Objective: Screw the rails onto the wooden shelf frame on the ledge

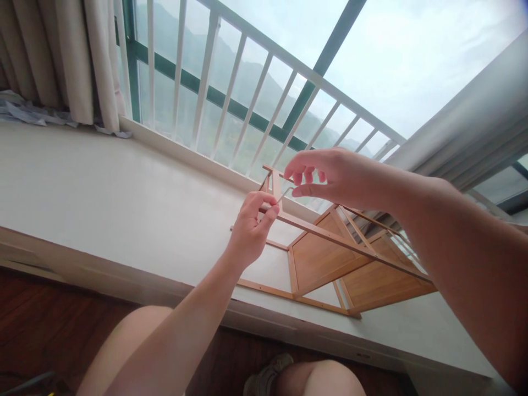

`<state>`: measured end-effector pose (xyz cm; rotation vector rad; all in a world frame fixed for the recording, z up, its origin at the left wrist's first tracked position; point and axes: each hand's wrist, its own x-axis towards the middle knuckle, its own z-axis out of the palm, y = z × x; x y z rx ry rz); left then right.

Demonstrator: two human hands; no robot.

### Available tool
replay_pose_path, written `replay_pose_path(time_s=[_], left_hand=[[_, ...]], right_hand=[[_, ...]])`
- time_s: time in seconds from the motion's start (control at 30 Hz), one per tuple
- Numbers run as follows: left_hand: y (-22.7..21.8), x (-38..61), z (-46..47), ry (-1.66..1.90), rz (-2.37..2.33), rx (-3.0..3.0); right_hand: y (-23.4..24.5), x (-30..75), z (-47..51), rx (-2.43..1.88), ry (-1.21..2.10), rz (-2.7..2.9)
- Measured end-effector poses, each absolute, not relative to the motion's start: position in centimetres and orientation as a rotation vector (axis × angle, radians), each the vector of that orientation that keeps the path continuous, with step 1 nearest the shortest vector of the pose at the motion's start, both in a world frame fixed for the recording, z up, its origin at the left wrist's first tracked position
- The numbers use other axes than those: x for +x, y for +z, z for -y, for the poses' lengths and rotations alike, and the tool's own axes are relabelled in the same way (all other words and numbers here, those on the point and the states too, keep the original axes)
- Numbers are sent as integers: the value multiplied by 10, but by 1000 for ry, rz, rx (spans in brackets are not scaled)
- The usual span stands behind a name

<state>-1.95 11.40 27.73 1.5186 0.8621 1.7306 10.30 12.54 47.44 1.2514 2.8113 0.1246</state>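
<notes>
A wooden rack point(330, 258) with thin slats lies on its side on the white window ledge point(103, 192). My left hand point(251, 231) is closed, pinching the upper wooden rail near its end. My right hand point(325, 176) hovers above the same end, thumb and fingers curled, pinching a thin metal hex key point(284, 193) whose bent tip points at the rail's corner joint.
White window bars point(231, 88) and green frame stand behind the ledge. Beige curtains point(58, 55) hang at the left, with crumpled plastic point(25, 110) below them. Dark wooden floor point(41, 324) and my knees lie at the bottom.
</notes>
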Motion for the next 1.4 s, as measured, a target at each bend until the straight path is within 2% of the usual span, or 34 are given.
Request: replay_pose_path(time_s=[0.23, 0.37, 0.53, 0.73, 0.9, 1.07, 1.23, 1.4], left_hand=[[277, -19, -114, 1730, -840, 1500], [276, -20, -115, 1728, -845, 1525], [276, -20, -115, 1714, -852, 1549], [278, -22, -114, 1709, -836, 1581], [278, -24, -114, 1695, -837, 1627], [278, -22, -114, 1690, -849, 1599], [276, -21, -114, 1706, -840, 1590], [276, -21, -115, 1720, -842, 1577]], right_hand=[[471, 111, -127, 975, -35, -2922], [471, 115, -132, 1054, -156, -2922], [474, 114, -137, 1161, -157, -2859], [468, 104, -138, 1184, -20, -2880], [456, 93, -134, 1453, 138, -2825], [447, 82, -129, 1730, 105, -2740], [442, 79, -128, 1754, 101, -2777], [444, 107, -93, 1839, 368, -2884]])
